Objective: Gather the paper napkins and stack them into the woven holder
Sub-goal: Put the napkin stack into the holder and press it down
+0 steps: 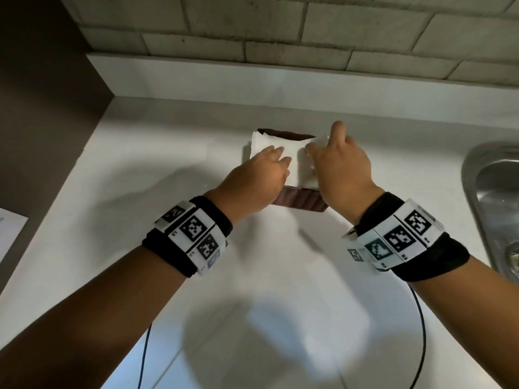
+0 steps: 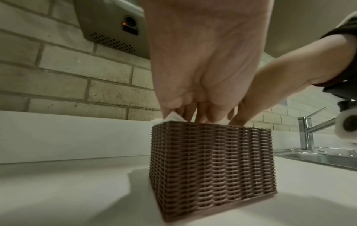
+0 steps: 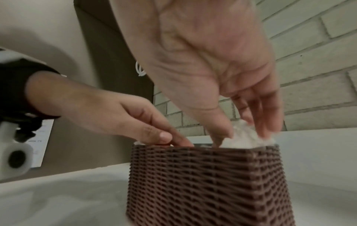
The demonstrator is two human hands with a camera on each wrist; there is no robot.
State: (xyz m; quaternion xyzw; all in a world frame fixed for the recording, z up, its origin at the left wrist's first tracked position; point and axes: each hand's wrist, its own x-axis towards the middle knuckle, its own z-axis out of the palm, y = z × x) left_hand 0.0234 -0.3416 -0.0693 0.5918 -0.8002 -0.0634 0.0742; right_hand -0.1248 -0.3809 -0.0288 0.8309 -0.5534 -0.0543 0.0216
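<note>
in one holder (image 1: 303,203), two hands press napkins (image 1: 280,153).

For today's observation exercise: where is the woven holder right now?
In the head view the woven holder stands mid-counter, beneath both hands, left of the sink.

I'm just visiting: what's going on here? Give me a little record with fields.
Setting: white countertop below a pale brick wall, steel sink at right
Container: brown woven square holder
Contents: white paper napkins, top at the rim, corners poking above it
Left hand: fingers pressing the napkins down
Right hand: fingers tucking the right side of the napkins
Loose napkins elsewhere: none visible
</note>
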